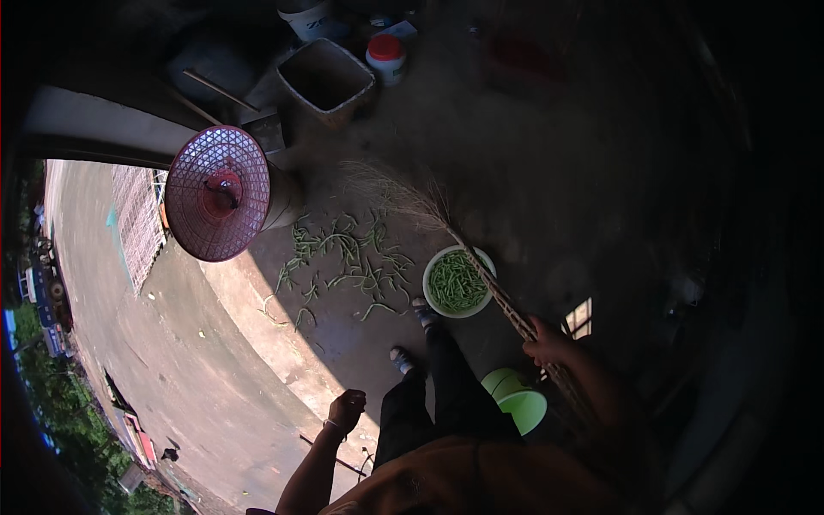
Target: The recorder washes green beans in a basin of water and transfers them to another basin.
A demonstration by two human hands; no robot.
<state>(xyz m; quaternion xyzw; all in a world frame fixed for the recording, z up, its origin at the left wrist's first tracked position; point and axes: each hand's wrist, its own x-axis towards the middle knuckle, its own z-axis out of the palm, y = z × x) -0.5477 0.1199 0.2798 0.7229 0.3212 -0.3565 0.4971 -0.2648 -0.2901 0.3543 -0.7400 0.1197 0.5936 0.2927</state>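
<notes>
My right hand (548, 342) grips the handle of a twig broom (492, 283). The broom slants up to the left, passing over the right side of a round pale basin (432, 301) of cut green beans (456, 280). Its bristles hang over the floor beyond the basin. Long green bean pods (347, 244) lie scattered on the dark floor, left of the basin. My left hand (347, 411) is held low on the left, fingers curled, with a band at the wrist; no object shows in it.
A woven conical hat (217, 193) sits beyond the beans at the left. A square bin (327, 106) and a red-lidded white jar (386, 61) stand at the back. A green plastic bucket (523, 412) lies by my legs. The sunlit concrete yard (225, 360) lies left.
</notes>
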